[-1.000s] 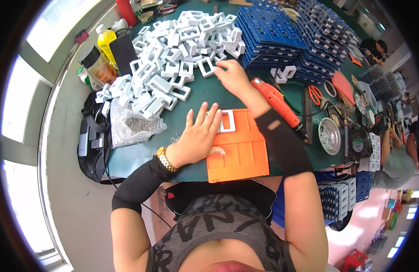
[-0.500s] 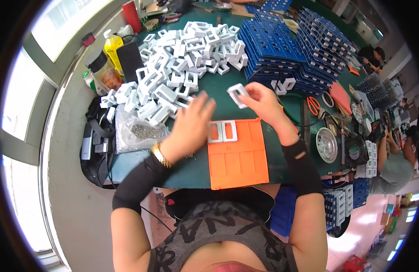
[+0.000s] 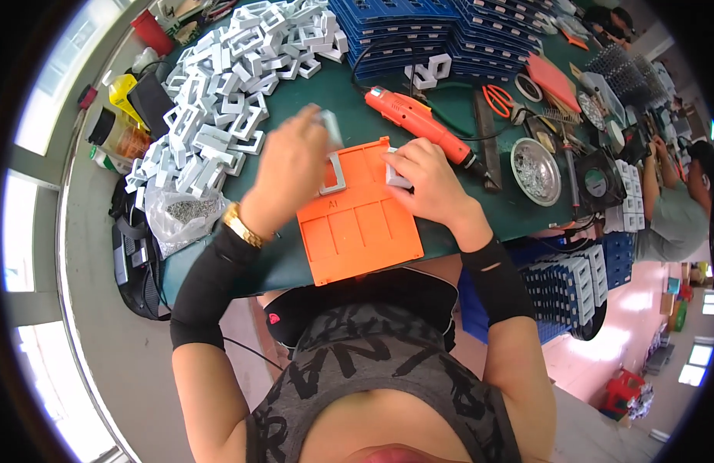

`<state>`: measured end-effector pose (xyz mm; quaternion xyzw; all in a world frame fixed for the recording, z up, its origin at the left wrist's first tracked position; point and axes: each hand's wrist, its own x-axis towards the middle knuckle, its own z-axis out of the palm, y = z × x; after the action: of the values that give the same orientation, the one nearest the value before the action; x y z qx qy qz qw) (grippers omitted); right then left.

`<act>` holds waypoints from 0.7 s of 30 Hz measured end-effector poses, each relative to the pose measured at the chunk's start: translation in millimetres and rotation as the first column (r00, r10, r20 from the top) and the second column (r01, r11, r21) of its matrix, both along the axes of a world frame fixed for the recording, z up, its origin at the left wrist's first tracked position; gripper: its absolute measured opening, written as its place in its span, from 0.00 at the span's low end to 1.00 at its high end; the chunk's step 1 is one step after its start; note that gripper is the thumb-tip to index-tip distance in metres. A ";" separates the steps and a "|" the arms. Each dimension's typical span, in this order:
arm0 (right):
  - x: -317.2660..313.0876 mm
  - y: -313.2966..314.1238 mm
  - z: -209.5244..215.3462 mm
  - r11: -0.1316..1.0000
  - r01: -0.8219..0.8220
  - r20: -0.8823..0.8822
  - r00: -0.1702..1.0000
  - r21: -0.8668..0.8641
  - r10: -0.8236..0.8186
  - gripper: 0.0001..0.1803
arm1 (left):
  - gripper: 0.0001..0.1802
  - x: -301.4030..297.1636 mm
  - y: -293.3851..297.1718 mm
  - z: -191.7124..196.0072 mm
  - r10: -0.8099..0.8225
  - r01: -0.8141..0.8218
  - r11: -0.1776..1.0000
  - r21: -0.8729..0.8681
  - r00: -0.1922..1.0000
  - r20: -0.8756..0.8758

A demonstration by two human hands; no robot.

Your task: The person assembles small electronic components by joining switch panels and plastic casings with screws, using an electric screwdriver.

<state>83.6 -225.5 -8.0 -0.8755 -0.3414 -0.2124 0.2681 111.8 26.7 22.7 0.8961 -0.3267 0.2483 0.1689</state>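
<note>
White frames are being seated into an orange tray (image 3: 365, 231) lying at the centre of the frame, on the near edge of a green table (image 3: 349, 100). The left hand (image 3: 291, 170) is being held over the tray's upper left corner with a white frame (image 3: 328, 126) pinched in its fingertips, blurred by motion; a grey-white frame (image 3: 335, 174) is lying in a tray recess just beside it. The right hand (image 3: 430, 181) is being pressed on the tray's upper right edge, its fingers closed on another frame (image 3: 395, 171). The loading step is judged to be in hand, with the lower recesses unfilled. For the next move, each frame is judged to need squaring to its recess before being pushed flat. A heap of frames (image 3: 233, 92) is lying at upper left, an orange screwdriver (image 3: 419, 123) above the right hand.
</note>
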 end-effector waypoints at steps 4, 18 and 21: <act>-3.5 -3.1 -4.4 0.995 -0.096 -0.063 0.993 0.019 0.097 0.17 | 0.11 -34.0 -27.7 -12.7 -0.081 0.089 0.995 0.054 0.988 -0.130; 21.0 -0.3 -11.9 0.932 -0.303 -0.222 0.913 0.198 0.343 0.10 | 0.30 -44.0 -43.0 -28.7 0.187 -0.123 0.933 0.338 0.968 -0.165; 21.2 -1.2 -10.7 0.920 -0.291 -0.251 0.900 0.264 0.356 0.13 | 0.30 -43.3 -43.5 -30.2 0.162 -0.118 0.909 0.399 0.984 -0.079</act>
<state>104.8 -226.7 -18.7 -0.7926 -0.4134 -0.0688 0.4429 68.4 -16.8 -7.5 0.9452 -0.2949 0.1396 -0.0146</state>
